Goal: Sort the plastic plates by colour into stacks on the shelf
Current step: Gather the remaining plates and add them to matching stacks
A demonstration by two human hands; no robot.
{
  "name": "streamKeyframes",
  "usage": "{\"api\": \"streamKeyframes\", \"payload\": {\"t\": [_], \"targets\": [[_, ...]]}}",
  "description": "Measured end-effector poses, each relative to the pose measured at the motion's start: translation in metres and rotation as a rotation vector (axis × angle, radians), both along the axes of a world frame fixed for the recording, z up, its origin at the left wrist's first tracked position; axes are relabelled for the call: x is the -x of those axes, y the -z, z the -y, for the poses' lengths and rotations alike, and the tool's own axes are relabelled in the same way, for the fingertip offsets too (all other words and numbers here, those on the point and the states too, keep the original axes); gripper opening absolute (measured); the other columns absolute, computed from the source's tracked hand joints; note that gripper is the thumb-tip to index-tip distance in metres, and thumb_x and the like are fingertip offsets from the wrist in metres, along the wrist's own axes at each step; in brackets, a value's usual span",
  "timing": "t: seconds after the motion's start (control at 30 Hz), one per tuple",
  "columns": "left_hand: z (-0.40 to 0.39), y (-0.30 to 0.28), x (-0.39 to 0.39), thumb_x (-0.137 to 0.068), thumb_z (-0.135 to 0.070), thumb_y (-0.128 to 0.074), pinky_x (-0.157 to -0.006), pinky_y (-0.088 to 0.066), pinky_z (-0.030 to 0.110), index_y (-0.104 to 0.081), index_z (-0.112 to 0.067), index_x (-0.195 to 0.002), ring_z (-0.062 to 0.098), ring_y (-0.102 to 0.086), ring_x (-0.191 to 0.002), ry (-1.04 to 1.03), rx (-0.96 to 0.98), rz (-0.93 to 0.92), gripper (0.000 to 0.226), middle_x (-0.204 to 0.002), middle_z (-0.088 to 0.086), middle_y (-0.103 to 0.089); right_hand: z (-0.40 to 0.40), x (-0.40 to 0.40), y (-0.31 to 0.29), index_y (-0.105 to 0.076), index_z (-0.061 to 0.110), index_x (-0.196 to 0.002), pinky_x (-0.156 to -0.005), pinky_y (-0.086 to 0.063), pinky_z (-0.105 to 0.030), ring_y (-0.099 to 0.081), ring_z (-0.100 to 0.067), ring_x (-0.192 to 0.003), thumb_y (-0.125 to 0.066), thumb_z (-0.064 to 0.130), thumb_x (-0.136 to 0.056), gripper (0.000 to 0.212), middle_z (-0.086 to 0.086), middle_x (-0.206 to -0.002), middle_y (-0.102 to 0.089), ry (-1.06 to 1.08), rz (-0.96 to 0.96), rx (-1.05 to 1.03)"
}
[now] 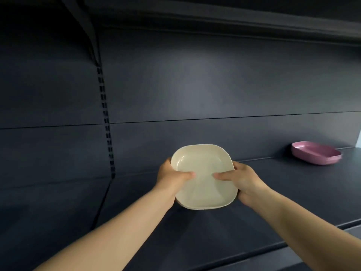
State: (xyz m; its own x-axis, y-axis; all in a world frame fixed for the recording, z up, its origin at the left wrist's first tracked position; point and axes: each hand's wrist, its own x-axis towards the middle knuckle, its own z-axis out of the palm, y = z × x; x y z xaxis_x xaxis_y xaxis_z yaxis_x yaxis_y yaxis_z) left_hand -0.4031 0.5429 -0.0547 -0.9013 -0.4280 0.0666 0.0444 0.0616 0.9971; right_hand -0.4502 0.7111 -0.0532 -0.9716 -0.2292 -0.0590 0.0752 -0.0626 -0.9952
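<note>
A stack of plates (205, 177) sits at the centre, over the shelf (254, 202), with the left hand (172, 178) at its nine o'clock and the right hand (242, 180) at three. Another plate stack (316, 155) rests on the shelf, well apart, at two o'clock. A slotted upright (106, 122) stands behind at ten o'clock.

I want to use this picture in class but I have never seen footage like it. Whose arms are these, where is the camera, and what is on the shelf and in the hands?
No machine here: a person wears a camera on the head, looking down along both bare arms. The left hand and right hand grip a cream rounded-square plastic plate by opposite edges, thumbs on top; rims beneath suggest a small stack. It hangs over the dark shelf. Far right, pink plastic plates lie on the shelf.
</note>
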Motion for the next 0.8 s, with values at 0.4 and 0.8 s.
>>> {"api": "streamKeyframes", "payload": {"t": [0.4, 0.8], "targets": [[-0.225, 0.036, 0.193, -0.07, -0.009, -0.08, -0.078, -0.046, 0.032, -0.051, -0.012, -0.12, 0.022, -0.058, -0.098, -0.014, -0.097, 0.184, 0.057, -0.116, 0.006, -0.061, -0.201, 0.159, 0.026, -0.056, 0.022, -0.098, -0.07, -0.047, -0.032, -0.059, -0.021, -0.087, -0.071, -0.002, -0.072, 0.038, 0.002, -0.091, -0.063, 0.219, -0.164, -0.254], [-0.268, 0.049, 0.301, -0.08, 0.001, -0.062, -0.078, -0.041, 0.027, -0.049, -0.007, -0.125, 0.024, -0.055, -0.102, -0.121, 0.021, 0.266, 0.047, -0.121, 0.01, -0.058, -0.242, 0.289, 0.033, -0.064, 0.007, -0.09, -0.074, -0.051, -0.04, -0.057, -0.023, -0.08, -0.066, -0.005, -0.072, 0.022, -0.016, -0.092, -0.067, 0.015, -0.132, -0.506]]}}
